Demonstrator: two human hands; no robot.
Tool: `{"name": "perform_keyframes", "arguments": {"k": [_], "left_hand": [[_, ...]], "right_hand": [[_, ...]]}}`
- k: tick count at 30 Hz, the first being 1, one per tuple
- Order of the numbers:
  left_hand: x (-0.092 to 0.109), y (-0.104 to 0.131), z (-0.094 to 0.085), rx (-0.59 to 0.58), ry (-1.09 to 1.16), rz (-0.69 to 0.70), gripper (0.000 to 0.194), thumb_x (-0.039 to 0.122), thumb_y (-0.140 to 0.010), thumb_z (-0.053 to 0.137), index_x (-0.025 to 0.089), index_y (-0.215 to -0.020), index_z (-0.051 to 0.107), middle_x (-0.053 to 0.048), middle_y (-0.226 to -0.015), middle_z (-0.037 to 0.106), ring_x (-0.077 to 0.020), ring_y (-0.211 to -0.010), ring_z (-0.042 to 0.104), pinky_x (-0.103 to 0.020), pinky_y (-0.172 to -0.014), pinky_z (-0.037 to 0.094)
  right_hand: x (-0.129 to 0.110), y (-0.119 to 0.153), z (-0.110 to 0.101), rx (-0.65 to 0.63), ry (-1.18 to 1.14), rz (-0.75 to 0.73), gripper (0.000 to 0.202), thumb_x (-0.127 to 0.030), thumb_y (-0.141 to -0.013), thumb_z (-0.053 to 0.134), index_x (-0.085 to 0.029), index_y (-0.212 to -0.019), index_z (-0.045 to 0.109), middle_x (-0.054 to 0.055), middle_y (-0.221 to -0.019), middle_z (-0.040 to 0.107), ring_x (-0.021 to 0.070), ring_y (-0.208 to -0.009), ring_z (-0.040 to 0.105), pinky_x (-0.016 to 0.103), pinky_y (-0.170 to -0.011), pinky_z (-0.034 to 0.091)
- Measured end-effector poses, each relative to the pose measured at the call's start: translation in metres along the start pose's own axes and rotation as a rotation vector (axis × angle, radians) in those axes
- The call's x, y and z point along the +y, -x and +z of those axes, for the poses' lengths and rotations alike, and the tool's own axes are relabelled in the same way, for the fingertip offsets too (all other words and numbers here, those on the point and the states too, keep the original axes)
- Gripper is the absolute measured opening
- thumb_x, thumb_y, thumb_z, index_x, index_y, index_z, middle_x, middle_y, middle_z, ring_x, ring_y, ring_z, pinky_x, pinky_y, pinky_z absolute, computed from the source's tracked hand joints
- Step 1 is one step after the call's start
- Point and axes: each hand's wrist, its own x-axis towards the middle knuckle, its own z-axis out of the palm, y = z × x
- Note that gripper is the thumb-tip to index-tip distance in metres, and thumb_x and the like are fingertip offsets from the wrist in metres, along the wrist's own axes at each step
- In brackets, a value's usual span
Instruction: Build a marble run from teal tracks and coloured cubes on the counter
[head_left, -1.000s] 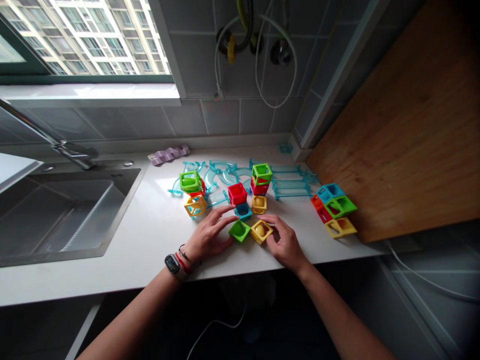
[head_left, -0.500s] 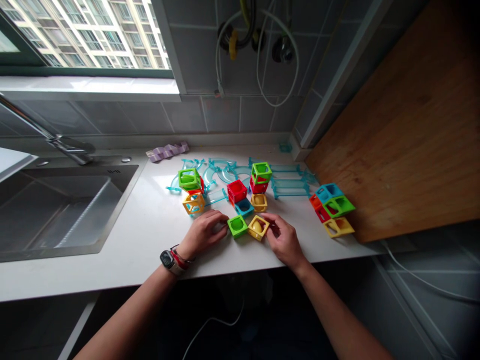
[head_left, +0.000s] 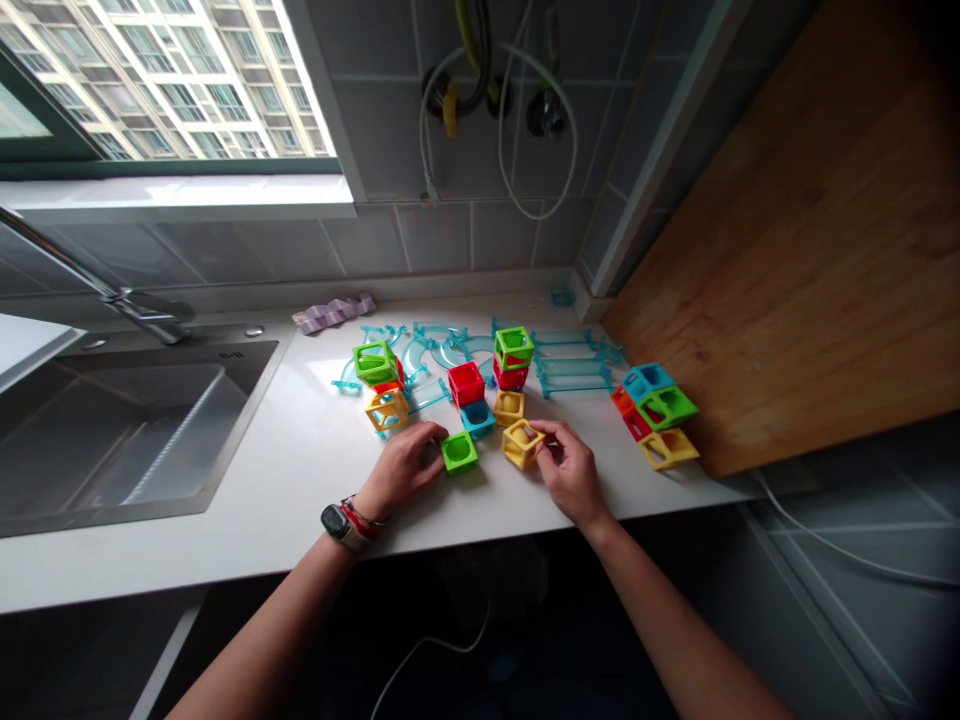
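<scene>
In my right hand (head_left: 571, 472), thumb and fingers pinch the right side of a yellow open-frame cube block (head_left: 516, 455) with a rounded piece inside. My left hand (head_left: 401, 468) has its fingers curled at the left edge of a green cube block (head_left: 460, 455) with a round hollow, and grips it there. The two blocks stand apart, with bare counter between them. Just behind them sit a blue block (head_left: 478, 420), a red cube block (head_left: 466, 383) and another yellow block (head_left: 509, 406).
A green block (head_left: 514, 346) tops a stack behind. Another stack with a green block (head_left: 375, 362) stands left. Red, green, yellow and blue blocks (head_left: 649, 380) lean together at right. Clear teal track pieces (head_left: 574, 366) lie behind. A sink (head_left: 202, 490) is at left, a wooden panel (head_left: 810, 290) at right.
The yellow block has moved right and slightly away from me in my right hand, opening a gap from the green block. The green block has shifted a little left with my left hand.
</scene>
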Motion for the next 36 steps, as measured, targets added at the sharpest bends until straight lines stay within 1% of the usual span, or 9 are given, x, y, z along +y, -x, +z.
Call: {"name": "perform_keyframes", "arguments": {"k": [6, 10, 15, 21, 24, 27, 30, 33, 36], "left_hand": [[0.000, 0.003, 0.003, 0.038, -0.046, 0.052, 0.029, 0.009, -0.089, 0.054, 0.021, -0.114, 0.062, -0.009, -0.108, 0.071, -0.0222, -0.097, 0.069, -0.036, -0.087, 0.056], [0.001, 0.005, 0.005, 0.036, -0.051, 0.104, 0.034, 0.004, -0.088, 0.051, 0.022, -0.116, 0.060, -0.011, -0.119, 0.072, -0.0229, -0.108, 0.071, -0.038, -0.094, 0.057], [0.006, 0.011, 0.002, 0.035, -0.060, 0.139, 0.033, 0.000, -0.089, 0.048, 0.022, -0.111, 0.060, -0.010, -0.125, 0.071, -0.0214, -0.113, 0.070, -0.037, -0.094, 0.058], [0.015, 0.023, 0.000, 0.035, -0.122, 0.129, 0.028, 0.002, -0.093, 0.048, 0.023, -0.102, 0.064, -0.011, -0.135, 0.066, -0.0225, -0.110, 0.070, -0.038, -0.091, 0.058], [0.018, 0.027, 0.001, 0.022, -0.125, 0.114, 0.027, 0.002, -0.094, 0.047, 0.023, -0.102, 0.063, -0.011, -0.136, 0.065, -0.0242, -0.115, 0.068, -0.042, -0.095, 0.057], [0.021, 0.029, -0.001, 0.012, -0.101, 0.090, 0.031, 0.004, -0.094, 0.047, 0.023, -0.115, 0.060, -0.013, -0.138, 0.062, -0.0263, -0.124, 0.064, -0.046, -0.103, 0.055], [0.023, 0.031, -0.004, -0.020, -0.059, 0.070, 0.039, 0.008, -0.096, 0.045, 0.023, -0.132, 0.051, -0.015, -0.141, 0.060, -0.0271, -0.132, 0.060, -0.049, -0.108, 0.052], [0.025, 0.031, -0.007, -0.053, -0.023, 0.069, 0.044, 0.014, -0.100, 0.042, 0.022, -0.143, 0.044, -0.016, -0.145, 0.059, -0.0279, -0.136, 0.058, -0.051, -0.111, 0.050], [0.029, 0.029, -0.005, -0.076, -0.036, 0.073, 0.054, 0.027, -0.100, 0.056, 0.023, -0.151, 0.042, -0.017, -0.150, 0.055, -0.0316, -0.140, 0.053, -0.053, -0.115, 0.046]], "right_hand": [[-0.001, 0.000, -0.001, -0.007, -0.025, -0.014, 0.033, -0.014, -0.089, 0.053, -0.021, -0.114, 0.072, 0.008, -0.107, 0.074, 0.0230, -0.092, 0.072, 0.034, -0.079, 0.061], [-0.002, 0.000, -0.001, 0.008, -0.022, -0.007, 0.027, -0.022, -0.096, 0.052, -0.022, -0.113, 0.073, 0.007, -0.107, 0.076, 0.0238, -0.096, 0.073, 0.036, -0.084, 0.060], [0.001, 0.000, 0.003, 0.045, -0.008, 0.000, 0.025, -0.034, -0.101, 0.055, -0.020, -0.114, 0.071, 0.009, -0.104, 0.078, 0.0233, -0.087, 0.075, 0.033, -0.075, 0.062], [-0.001, -0.002, 0.002, 0.053, 0.038, -0.061, 0.022, -0.032, -0.101, 0.055, -0.021, -0.113, 0.070, 0.009, -0.107, 0.073, 0.0230, -0.092, 0.073, 0.033, -0.073, 0.063], [-0.007, -0.001, 0.000, 0.074, 0.084, -0.114, 0.022, -0.028, -0.099, 0.057, -0.022, -0.116, 0.069, 0.011, -0.115, 0.068, 0.0264, -0.105, 0.069, 0.039, -0.085, 0.062], [-0.014, 0.002, -0.001, 0.085, 0.119, -0.167, 0.026, -0.025, -0.096, 0.060, -0.024, -0.120, 0.068, 0.012, -0.122, 0.064, 0.0300, -0.118, 0.063, 0.049, -0.103, 0.055], [-0.019, 0.009, 0.001, -0.001, 0.238, -0.306, 0.038, -0.022, -0.092, 0.064, -0.026, -0.129, 0.066, 0.013, -0.135, 0.060, 0.0333, -0.129, 0.057, 0.054, -0.112, 0.048], [-0.021, 0.016, 0.006, -0.199, 0.419, -0.527, 0.053, -0.022, -0.090, 0.066, -0.026, -0.143, 0.059, 0.014, -0.153, 0.052, 0.0366, -0.143, 0.047, 0.058, -0.117, 0.041], [-0.021, 0.018, 0.010, -0.296, 0.519, -0.606, 0.061, -0.023, -0.090, 0.066, -0.025, -0.149, 0.054, 0.015, -0.162, 0.044, 0.0373, -0.151, 0.038, 0.060, -0.121, 0.035]]}}
